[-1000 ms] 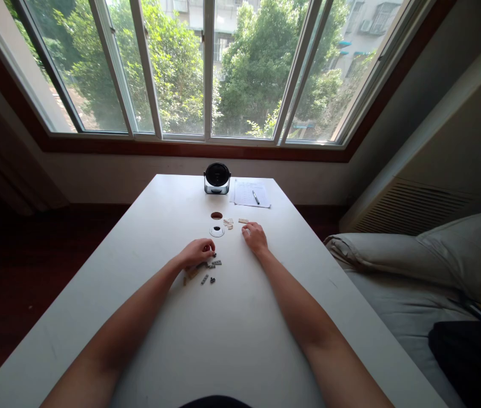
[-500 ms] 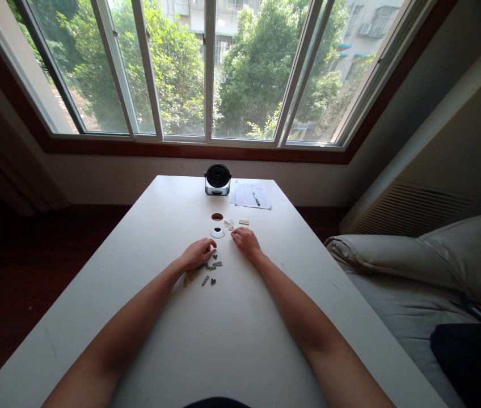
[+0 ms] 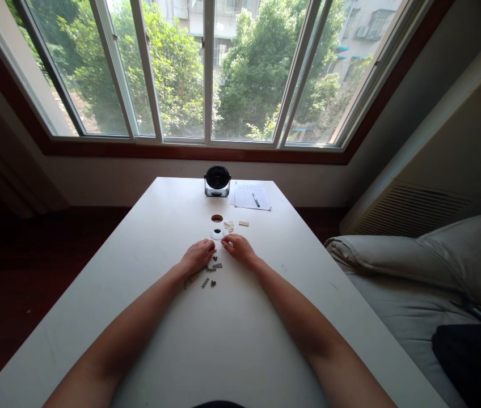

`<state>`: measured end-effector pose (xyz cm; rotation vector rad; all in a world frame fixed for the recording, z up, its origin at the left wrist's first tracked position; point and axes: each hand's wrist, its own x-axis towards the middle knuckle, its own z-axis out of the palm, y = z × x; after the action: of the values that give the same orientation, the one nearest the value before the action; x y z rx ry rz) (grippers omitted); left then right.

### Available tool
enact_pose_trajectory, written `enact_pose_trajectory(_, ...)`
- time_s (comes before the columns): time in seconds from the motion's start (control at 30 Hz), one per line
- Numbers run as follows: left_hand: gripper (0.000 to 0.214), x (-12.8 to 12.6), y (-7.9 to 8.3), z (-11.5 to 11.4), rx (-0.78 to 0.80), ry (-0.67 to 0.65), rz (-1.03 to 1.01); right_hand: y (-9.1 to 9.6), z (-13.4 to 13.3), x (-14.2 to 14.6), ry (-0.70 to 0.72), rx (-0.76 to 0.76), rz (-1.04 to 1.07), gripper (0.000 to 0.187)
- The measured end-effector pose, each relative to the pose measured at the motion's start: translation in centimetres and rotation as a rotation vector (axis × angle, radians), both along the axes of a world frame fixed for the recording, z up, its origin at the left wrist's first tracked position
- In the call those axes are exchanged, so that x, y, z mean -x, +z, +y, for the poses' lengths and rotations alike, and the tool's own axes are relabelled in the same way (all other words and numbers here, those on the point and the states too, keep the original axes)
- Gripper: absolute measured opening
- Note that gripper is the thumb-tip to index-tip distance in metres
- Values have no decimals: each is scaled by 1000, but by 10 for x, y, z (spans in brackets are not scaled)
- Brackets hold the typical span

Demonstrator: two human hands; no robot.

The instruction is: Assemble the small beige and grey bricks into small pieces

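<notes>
My left hand (image 3: 197,256) rests on the white table (image 3: 240,340) with its fingers curled over a small pile of grey and tan brick pieces (image 3: 210,273). Close beside it, my right hand (image 3: 237,249) has its fingers curled, the fingertips almost touching those of the left. What either hand grips is too small to make out. Just beyond the fingertips lies a white ring-shaped piece (image 3: 217,233), and behind it a brown round piece (image 3: 216,217) and several tan plates (image 3: 235,225).
A black round device (image 3: 217,180) stands at the table's far edge, beside a paper sheet with a pen (image 3: 252,195). A window runs behind the table. To the right are a bed with a pillow (image 3: 457,255) and a dark bag (image 3: 474,357).
My right hand has slid left and nearer, from beside the tan plates to meet the left hand. The left hand has barely moved.
</notes>
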<state>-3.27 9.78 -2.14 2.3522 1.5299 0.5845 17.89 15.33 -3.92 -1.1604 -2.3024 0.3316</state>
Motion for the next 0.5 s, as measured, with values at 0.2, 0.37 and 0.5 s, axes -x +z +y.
enact_pose_trajectory(0.2, 11, -1, -4, 2, -11, -3, 6, -2, -2, 3, 61, 21, 6, 15)
enact_pose_trajectory(0.37, 10, -3, -5, 0, -7, -8, -19, -3, -2, 2, 69, 16, 1, 14)
enact_pose_trajectory(0.5, 10, -1, -7, 1, -4, 26, -92, -2, -2, 2, 80, 5, -1, 13)
